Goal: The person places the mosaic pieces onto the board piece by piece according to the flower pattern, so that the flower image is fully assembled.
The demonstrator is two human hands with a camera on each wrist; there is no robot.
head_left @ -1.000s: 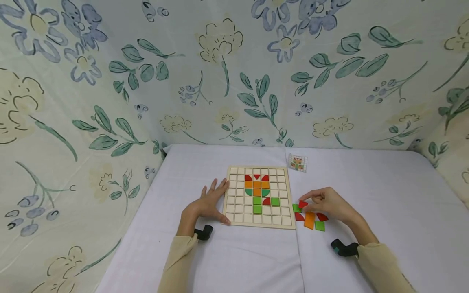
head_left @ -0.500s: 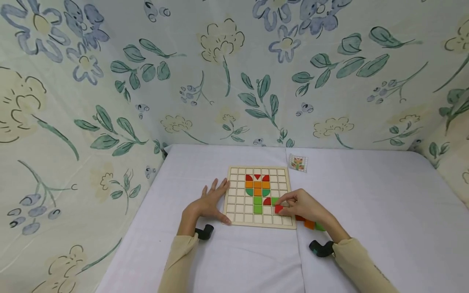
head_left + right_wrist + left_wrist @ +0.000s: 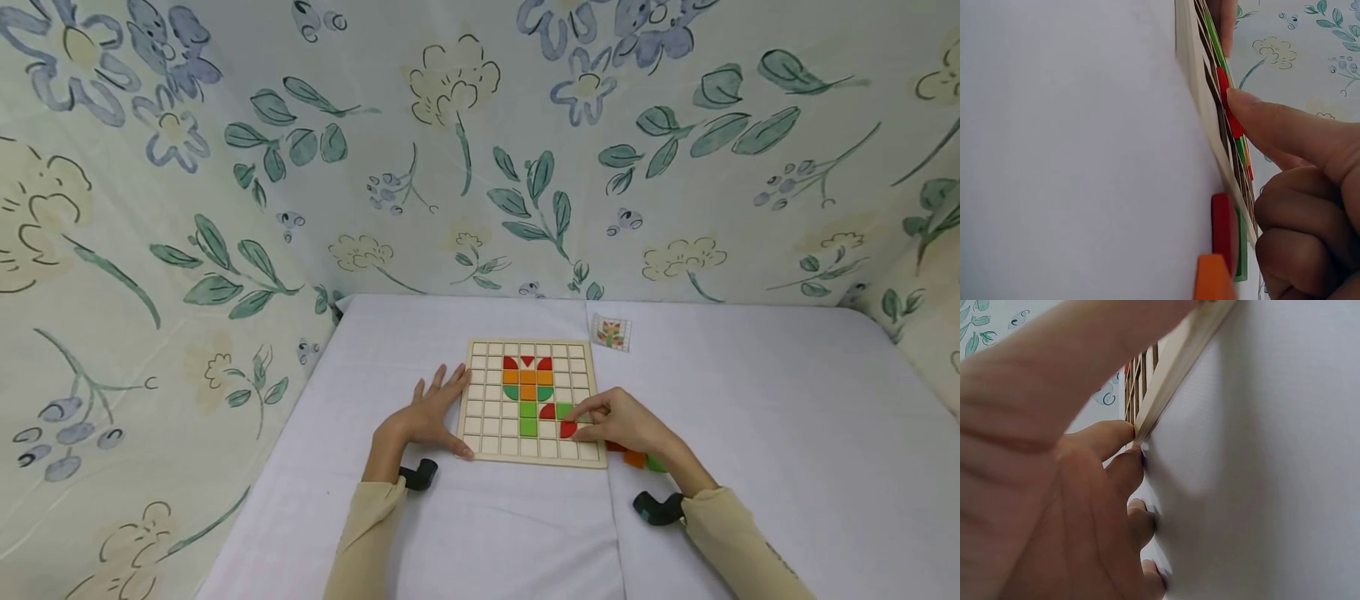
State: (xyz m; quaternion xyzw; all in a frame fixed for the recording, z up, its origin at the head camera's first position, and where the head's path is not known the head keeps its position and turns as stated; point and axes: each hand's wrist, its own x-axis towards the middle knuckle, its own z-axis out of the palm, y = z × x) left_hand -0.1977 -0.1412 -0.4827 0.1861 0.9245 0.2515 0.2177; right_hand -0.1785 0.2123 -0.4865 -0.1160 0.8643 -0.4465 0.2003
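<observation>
Red piece [image 3: 567, 429], pinched between the right hand's [image 3: 622, 419] fingers, has come from beside the grid board's [image 3: 491, 429] right edge to near its front right corner, seemingly filling another cell (the left hand's [image 3: 423, 422] spread fingers touch the left edge).

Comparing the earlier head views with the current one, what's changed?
The right hand has carried a red piece leftward from beside the loose pieces onto the board, just below the rightmost green square; its fingertips are still on that piece. The left hand stayed at the board's left edge, and the board and picture card stayed put.
</observation>
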